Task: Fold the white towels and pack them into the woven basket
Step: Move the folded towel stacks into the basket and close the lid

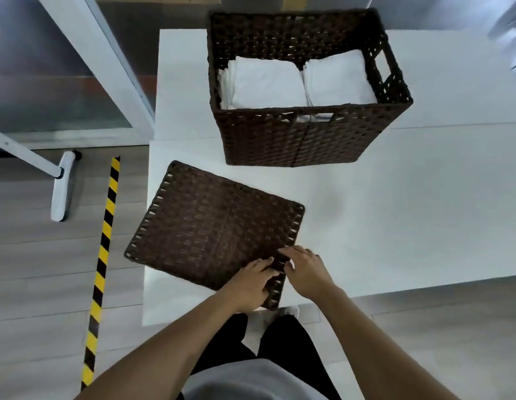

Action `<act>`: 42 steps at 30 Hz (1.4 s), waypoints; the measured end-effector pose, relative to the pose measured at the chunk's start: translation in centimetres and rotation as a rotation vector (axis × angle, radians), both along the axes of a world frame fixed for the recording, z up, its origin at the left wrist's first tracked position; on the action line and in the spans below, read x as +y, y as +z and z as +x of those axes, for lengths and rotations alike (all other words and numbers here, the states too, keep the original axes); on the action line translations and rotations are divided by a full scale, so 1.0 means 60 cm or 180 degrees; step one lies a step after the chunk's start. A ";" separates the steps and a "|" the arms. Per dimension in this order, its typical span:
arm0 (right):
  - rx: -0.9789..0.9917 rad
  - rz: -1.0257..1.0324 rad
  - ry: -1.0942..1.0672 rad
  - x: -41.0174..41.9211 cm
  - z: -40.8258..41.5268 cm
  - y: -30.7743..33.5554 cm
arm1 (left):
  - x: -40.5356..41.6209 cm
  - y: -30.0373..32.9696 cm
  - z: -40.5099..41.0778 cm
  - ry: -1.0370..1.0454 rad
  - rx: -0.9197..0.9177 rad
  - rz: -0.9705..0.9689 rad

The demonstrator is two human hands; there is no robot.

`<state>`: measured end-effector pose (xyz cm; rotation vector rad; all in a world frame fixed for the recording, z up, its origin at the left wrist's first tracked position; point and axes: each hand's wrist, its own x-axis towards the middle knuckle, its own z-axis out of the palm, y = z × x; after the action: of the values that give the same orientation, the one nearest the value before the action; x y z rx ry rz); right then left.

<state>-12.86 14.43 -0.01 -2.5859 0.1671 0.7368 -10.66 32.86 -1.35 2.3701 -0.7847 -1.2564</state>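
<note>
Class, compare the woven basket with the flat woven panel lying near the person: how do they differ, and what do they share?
The woven basket stands upright as an open box; the woven panel lies flat. The basket holds folded white towels; the panel holds nothing. Both hands, left hand and right hand, touch the panel's near corner; neither touches the basket. Both are dark brown weave on the white table.

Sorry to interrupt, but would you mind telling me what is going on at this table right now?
A person is packing folded white towels into a dark woven basket on the white table. Two stacks already sit side by side inside. Both hands are now on the near corner of the flat woven lid lying in front of the basket: the left hand and right hand have their fingers at its edge, apparently about to lift it.
</note>
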 end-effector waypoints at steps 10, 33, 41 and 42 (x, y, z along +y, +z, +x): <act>0.0040 -0.0571 0.0711 -0.060 -0.035 -0.020 | 0.127 0.013 0.040 0.1890 -0.1115 0.0878; 0.0802 0.1288 -0.3079 -0.287 -0.098 -0.037 | 0.032 0.025 -0.094 0.4340 -0.0050 0.0403; -0.0166 0.1758 -0.3357 -0.264 -0.082 0.064 | 0.000 0.072 -0.116 0.4627 -0.0298 0.0076; -0.0343 0.1847 -0.3307 -0.264 -0.077 0.073 | -0.001 0.080 -0.114 0.4636 -0.0384 0.0002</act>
<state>-17.50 -1.43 4.39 -1.6345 0.9932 0.1899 -17.50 32.78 3.43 2.0936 0.8577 -0.4264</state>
